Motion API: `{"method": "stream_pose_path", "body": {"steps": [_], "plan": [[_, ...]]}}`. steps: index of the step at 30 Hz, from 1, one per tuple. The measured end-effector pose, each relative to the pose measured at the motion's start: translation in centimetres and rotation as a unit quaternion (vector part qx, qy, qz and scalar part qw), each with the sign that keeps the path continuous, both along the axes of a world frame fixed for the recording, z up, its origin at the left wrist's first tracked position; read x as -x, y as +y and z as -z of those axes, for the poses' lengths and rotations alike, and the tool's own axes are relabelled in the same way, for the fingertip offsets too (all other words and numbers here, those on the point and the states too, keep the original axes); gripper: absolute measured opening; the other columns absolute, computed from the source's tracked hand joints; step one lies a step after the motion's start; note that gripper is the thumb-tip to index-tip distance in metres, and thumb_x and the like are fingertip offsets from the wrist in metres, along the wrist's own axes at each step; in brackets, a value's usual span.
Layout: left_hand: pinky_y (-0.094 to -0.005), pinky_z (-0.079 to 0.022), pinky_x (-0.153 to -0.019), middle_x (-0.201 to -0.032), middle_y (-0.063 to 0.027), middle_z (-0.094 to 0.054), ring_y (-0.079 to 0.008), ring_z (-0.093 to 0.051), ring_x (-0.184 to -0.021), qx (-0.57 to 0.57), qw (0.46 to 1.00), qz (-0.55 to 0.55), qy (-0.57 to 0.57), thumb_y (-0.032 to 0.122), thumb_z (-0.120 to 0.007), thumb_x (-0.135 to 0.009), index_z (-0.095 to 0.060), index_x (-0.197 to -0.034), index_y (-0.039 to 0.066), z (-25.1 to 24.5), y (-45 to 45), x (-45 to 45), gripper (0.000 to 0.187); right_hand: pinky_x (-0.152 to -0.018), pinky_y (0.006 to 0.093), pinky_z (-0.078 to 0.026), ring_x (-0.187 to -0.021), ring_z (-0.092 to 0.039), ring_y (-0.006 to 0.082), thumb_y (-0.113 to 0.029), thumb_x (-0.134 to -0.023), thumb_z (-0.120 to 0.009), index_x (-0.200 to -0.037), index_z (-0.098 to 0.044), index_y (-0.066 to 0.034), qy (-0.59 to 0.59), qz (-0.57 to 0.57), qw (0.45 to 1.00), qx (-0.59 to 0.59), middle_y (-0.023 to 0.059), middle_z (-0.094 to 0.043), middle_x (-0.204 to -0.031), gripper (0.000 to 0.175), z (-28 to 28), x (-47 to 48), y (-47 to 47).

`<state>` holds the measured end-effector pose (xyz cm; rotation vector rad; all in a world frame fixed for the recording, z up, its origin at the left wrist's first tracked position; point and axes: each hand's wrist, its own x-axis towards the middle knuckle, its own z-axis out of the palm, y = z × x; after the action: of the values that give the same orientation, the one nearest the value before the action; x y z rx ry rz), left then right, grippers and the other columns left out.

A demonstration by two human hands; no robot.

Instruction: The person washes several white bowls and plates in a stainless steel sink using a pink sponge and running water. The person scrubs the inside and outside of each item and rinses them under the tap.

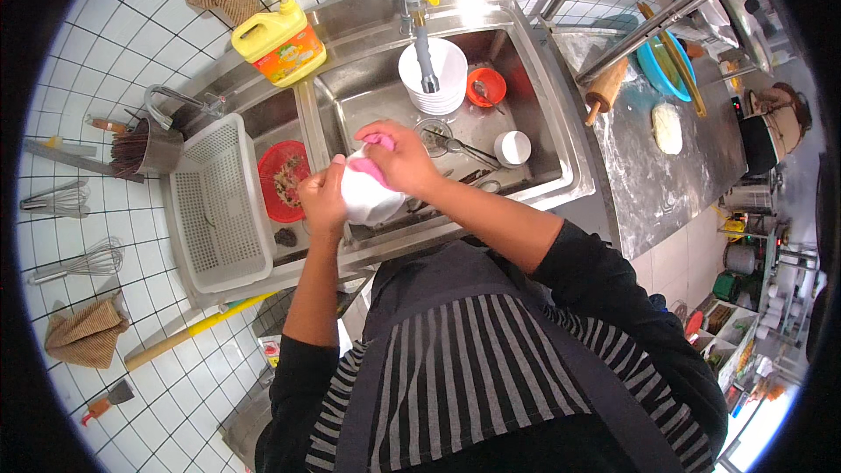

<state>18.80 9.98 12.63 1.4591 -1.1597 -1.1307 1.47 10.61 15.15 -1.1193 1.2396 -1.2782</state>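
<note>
My left hand (322,198) grips the rim of a white bowl (371,197), tilted over the divider and front edge of the stainless sink (358,102). In my right hand (402,159) is a pink cloth or sponge (369,169), pressed against the bowl's rim. Behind my hands, a stack of white bowls (433,72) stands under the faucet (420,33). An orange bowl (486,87) with a spoon, a white cup (512,148) and several utensils lie to the right. At the left, a red strainer basket (282,180) holds food scraps.
A white perforated basket (217,210) rests over the left basin. A yellow detergent jug (279,46) stands behind. On the right, a floured steel worktable (696,177) bears dough (667,128), a rolling pin (606,89) and a blue basin (663,66). Another person (778,125) is at far right.
</note>
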Motion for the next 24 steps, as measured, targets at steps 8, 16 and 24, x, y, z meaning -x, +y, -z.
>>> {"method": "stream_pose_path", "body": {"steps": [8, 16, 24], "plan": [[-0.0354, -0.047, -0.058, -0.079, -0.0025, -0.067, -0.0144, -0.058, -0.064, 0.082, 0.993, -0.079, -0.026, 0.034, -0.06, -0.108, -0.069, -0.092, 0.0, 0.6, -0.1, 1.5, 0.038, -0.094, 0.0459, -0.053, -0.104, -0.066, 0.0376, -0.019, -0.088, -0.069, -0.12, -0.072, -0.0088, 0.297, 0.004, 0.912, 0.282, 0.0186, -0.07, -0.111, 0.033, -1.9, -1.2, 0.1], [-0.0435, -0.05, -0.105, -0.129, -0.012, -0.07, -0.0274, -0.067, -0.121, -0.012, 0.906, -0.073, 0.417, 0.056, -0.035, -0.109, -0.06, -0.136, 0.001, -3.0, 1.2, 1.8, 0.067, -0.096, 0.0327, -0.055, -0.107, -0.068, 0.0174, -0.02, -0.109, -0.05, -0.127, -0.066, -0.002, -0.401, 0.101, 0.895, -0.165, 0.0077, -0.072, -0.118, 0.03, -0.2, -0.3, -0.2], [-0.0324, -0.047, -0.075, -0.089, -0.0031, -0.067, -0.0123, -0.06, -0.081, -0.028, 0.978, 0.038, 0.203, 0.026, -0.058, -0.106, -0.07, -0.094, 0.0, -1.2, 0.4, 0.1, 0.031, -0.088, 0.0296, -0.057, -0.09, -0.069, 0.0177, -0.007, -0.1, -0.057, -0.12, -0.068, -0.0015, -0.124, -0.019, 0.992, -0.019, 0.0094, -0.069, -0.107, 0.023, 0.3, 1.3, -1.8]]}}
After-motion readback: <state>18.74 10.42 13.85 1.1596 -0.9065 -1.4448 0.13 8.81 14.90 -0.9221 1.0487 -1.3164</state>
